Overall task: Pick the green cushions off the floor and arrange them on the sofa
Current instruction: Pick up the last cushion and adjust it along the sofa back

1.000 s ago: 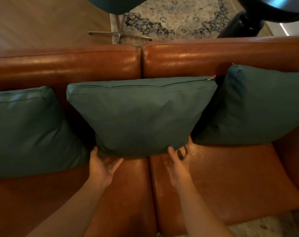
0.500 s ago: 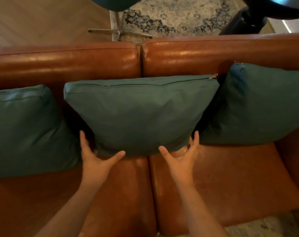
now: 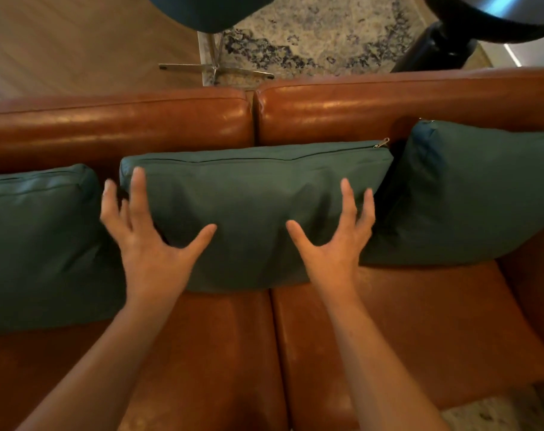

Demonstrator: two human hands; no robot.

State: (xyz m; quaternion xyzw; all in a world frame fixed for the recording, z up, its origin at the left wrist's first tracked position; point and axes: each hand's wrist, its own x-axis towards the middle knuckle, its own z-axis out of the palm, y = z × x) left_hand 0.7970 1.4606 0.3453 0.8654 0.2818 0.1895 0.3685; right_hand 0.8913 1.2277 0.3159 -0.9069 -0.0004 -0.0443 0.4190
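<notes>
Left hand (image 3: 149,244): released, fingers spread and straight, thumb out to the right, holding nothing; it lies over the left part of the middle cushion (image 3: 252,213), outer fingers reaching past that cushion's left edge. Fingertips slightly blurred; cannot tell whether they press the fabric. Right hand (image 3: 336,244): also released, fingers splayed and a little bent, thumb out to the left, over the right part of the same cushion, grasping nothing; contact not clear. Middle cushion: green, stands tilted back against the backrest of the brown leather sofa (image 3: 389,331), centred over the seam between the two seat pads, zip edge up with the zip pull (image 3: 381,144) at its top right corner. Left cushion (image 3: 37,244): green, on the seat, leaning on the backrest, just beside the middle one. Right cushion (image 3: 469,194): green, same posture, its lower left corner meeting the middle one. Behind the sofa: wooden floor (image 3: 78,42), patterned rug (image 3: 314,35), metal chair base (image 3: 214,68).
</notes>
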